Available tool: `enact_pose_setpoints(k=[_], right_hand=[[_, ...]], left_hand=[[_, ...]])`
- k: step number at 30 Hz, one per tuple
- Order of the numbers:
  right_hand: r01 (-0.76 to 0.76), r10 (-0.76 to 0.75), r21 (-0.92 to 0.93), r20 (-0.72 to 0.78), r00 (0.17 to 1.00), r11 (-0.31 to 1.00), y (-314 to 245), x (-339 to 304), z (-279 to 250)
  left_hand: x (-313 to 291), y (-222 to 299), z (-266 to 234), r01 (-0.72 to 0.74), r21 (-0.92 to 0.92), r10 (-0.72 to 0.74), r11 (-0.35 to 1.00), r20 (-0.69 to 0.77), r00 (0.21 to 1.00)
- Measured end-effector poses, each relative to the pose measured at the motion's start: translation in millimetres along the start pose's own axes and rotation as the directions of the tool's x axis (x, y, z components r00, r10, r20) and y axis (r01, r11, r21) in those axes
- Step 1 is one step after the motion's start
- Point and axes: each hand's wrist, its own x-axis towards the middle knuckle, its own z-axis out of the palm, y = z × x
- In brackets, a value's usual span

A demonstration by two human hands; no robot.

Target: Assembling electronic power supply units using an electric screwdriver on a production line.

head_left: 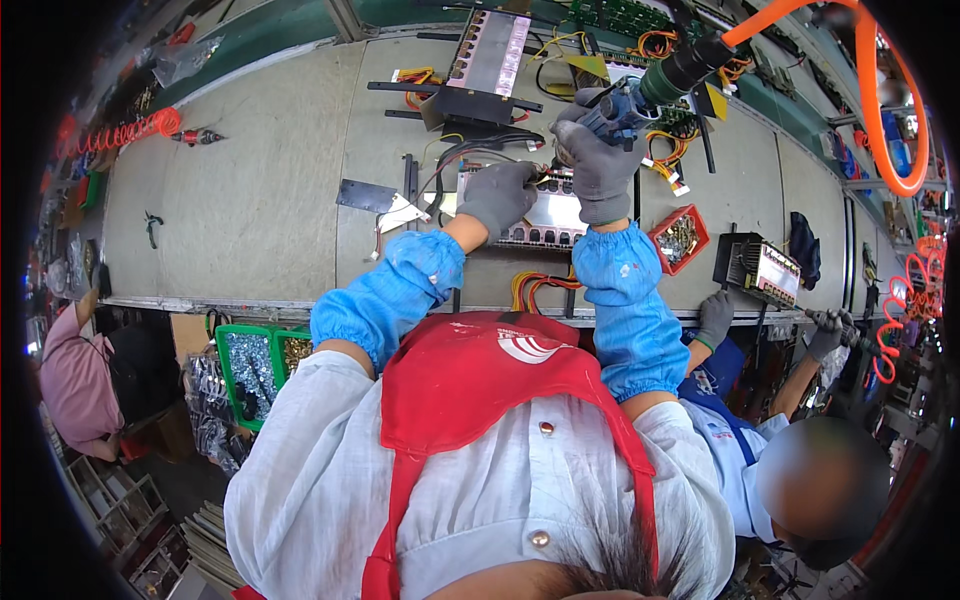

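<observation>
Setting: workshop line; a long pale tabletop [250,200] is seen from above, crossed by cables and parts.
Left hand: the left hand [497,195], in a grey glove with a blue sleeve cover, is laid on the left end of the metal-cased circuit unit [545,215]; its grip is curled narrowly on that edge, the unit being pressed down rather than lifted.
Right hand: the right hand [597,160], gloved the same way, is wrapped tightly round the powered screwdriver [650,90]; the grip is fully taken up by the tool's body.
Screwdriver: it is held tilted over the far edge of the circuit unit, and an orange hose [880,90] is seen looping from its upper end. The tip is hidden by the glove, so whether it touches the unit cannot be told.
Circuit unit: it lies flat on the tabletop in front of the person, between both hands, with yellow and orange wires [540,285] trailing from its near side.
Nearby: a small red tray of screws [680,238] is set just right of the unit; a second, larger unit [487,60] is placed farther back.
Below the tabletop: green bins [255,365] of small parts are seen at the left.
Co-worker: at the right, another person's gloved hand [714,318] is rested by a black unit [760,268].
</observation>
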Motion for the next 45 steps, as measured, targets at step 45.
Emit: enact_pose_setpoints(k=[45], right_hand=[[-0.072,0.075,0.115,-0.021,0.997,0.991,7.3,-9.8,24.2]], left_hand=[[-15.1,-32.2,-36.9,0.070,-0.101,-0.076,0.992,-0.058,0.995]])
